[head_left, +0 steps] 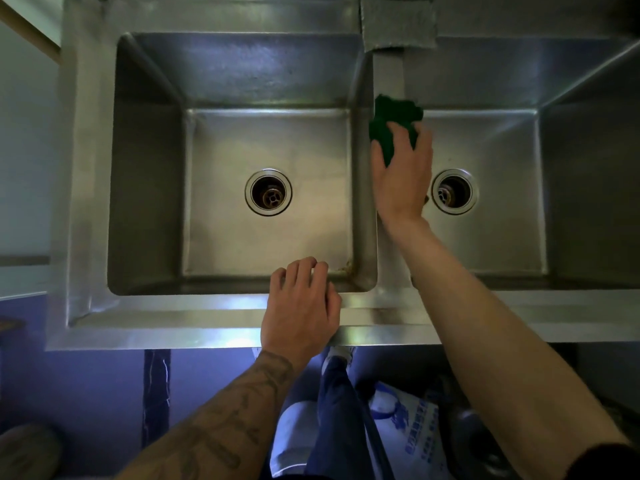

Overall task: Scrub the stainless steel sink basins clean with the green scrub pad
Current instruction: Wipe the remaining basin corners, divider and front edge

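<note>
A stainless steel double sink fills the view, with a left basin (221,244) and a right basin (505,237), each with a round drain. My right hand (403,174) presses the green scrub pad (391,123) against the divider wall between the basins, on the right basin's side. My left hand (301,310) rests palm down on the sink's front rim (173,317), fingers curled over the edge of the left basin and holding nothing.
A grey cloth (398,24) hangs over the back rim above the divider. Brown grime sits in the left basin's near right corner (346,266). Below the sink are a printed plastic bag (412,420), a sink leg (156,393) and my own leg.
</note>
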